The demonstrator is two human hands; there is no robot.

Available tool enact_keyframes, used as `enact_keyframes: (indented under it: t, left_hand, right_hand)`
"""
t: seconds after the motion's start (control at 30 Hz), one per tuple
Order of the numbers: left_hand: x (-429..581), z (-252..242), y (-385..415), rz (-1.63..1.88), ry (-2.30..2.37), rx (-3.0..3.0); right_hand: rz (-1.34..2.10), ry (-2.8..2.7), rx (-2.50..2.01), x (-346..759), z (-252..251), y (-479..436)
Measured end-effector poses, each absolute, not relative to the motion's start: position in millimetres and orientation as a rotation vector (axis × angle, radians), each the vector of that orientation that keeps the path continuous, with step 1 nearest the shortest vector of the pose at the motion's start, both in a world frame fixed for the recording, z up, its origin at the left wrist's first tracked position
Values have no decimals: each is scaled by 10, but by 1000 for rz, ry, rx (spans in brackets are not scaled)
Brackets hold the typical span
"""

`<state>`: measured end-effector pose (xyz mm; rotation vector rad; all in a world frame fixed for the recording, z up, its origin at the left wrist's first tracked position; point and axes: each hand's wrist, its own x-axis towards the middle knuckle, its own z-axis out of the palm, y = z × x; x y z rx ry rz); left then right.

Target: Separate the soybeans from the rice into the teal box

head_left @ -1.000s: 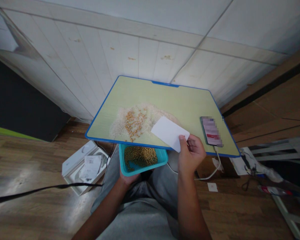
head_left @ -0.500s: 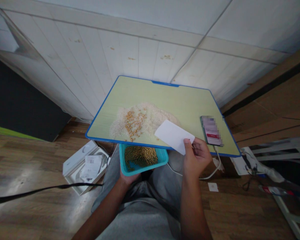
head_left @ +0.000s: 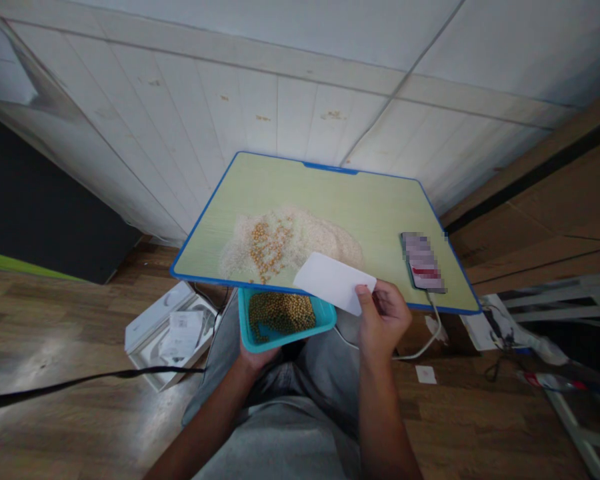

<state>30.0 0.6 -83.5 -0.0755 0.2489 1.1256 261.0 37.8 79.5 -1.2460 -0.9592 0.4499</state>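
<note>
My right hand (head_left: 384,317) pinches a white card (head_left: 333,281) at its right end, thumb on top. The card slants over the near edge of the small table (head_left: 380,200), its left end beside the rice (head_left: 325,235). Soybeans (head_left: 267,250) lie scattered over the left part of the rice. Below the table's edge, my left hand (head_left: 259,355) holds a turquoise plastic basket (head_left: 325,319) from underneath; its fingers are mostly hidden. Many soybeans (head_left: 283,313) lie inside the basket, whose far rim is tucked under the table edge.
A phone (head_left: 423,261) with a white cable (head_left: 433,333) lies at the table's right side. An open white box (head_left: 150,327) with papers sits on the floor at left. Cardboard boxes (head_left: 555,207) stand to the right, and a white panelled wall (head_left: 290,107) rises behind the table.
My right hand has moved the card left and slightly toward me, off the rice to the table's near edge. The left hand and basket have stayed in place.
</note>
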Motion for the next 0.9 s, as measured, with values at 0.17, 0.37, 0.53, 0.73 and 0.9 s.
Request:
enact_keyframes:
  t: [0.17,0.37,0.53,0.73,0.9]
  left_hand:
    - [344,-700,24,1130,226,-72]
    - [336,-748,25,1126,244,-79]
    - [298,-1029,7,1141,299,-97]
    - [281,-1154,0,1152,238,-118]
    - [296,-1087,30,1143,148,-156]
  right_hand:
    - [495,-957,-1237,2559,799,380]
    - [481,-917,-1221,2509,837,414]
    - [502,-932,-1222,2403,833,511]
    - [565,-992,-1193,2340,781,593]
    - [592,-1001,-1146,2344,776,592]
